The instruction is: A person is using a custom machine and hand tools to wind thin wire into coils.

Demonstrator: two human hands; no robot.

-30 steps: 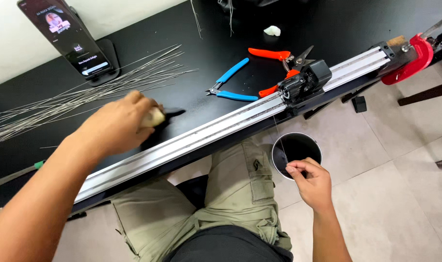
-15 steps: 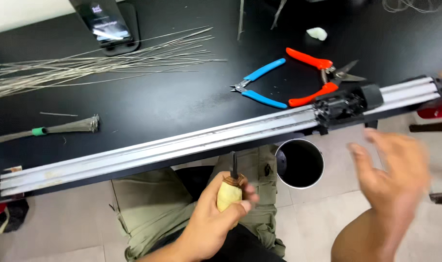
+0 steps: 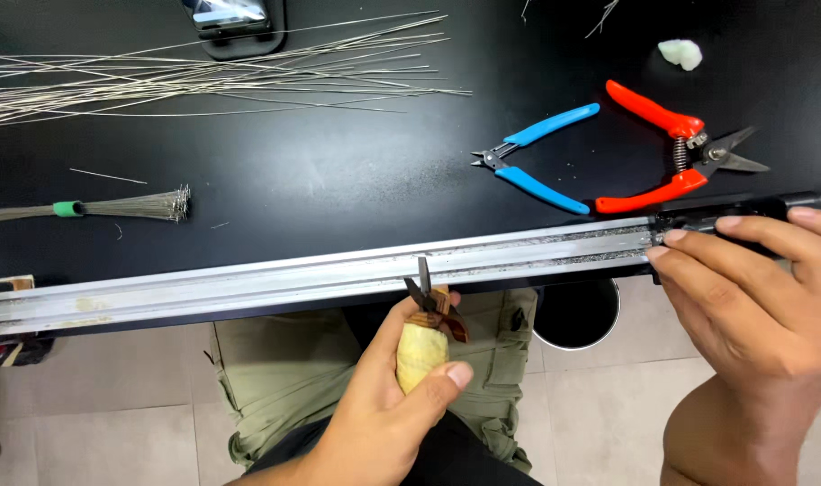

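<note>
My left hand (image 3: 388, 405) is wrapped around a small tool with a yellowish handle (image 3: 419, 353), fingers clamped on it, thumb (image 3: 437, 382) pressed across the front. Its dark metal tip (image 3: 422, 274) points up and touches the long aluminium rail (image 3: 248, 283) that runs along the near edge of the black surface (image 3: 338, 171). My right hand (image 3: 753, 297) rests further along the same rail, fingers together and laid over a black sliding block (image 3: 744, 211) mounted on it — touching, but I can't tell whether they really grip it or just press down.

Progress as a judgement: both hands are in place on the rail, tool tip at the groove, so the work on the rail looks under way, not finished; whitish residue and specks show along the channel (image 3: 536, 252), so plenty seems left.

Outward on the surface: blue-handled cutters (image 3: 541, 157) and red-handled snips (image 3: 672, 148) lie just beside each other, unused, well behind the rail. A loose spread of thin steel wires (image 3: 203, 76) lies at the far left, a bound wire bundle with a green band (image 3: 95, 207) nearer, a phone on a stand (image 3: 230, 18) at the top edge, a small pale scrap (image 3: 681, 52) top right. Below the rail — a round black bin (image 3: 577, 315) on the tiled floor, beside my khaki-clad knees (image 3: 275, 378).
</note>
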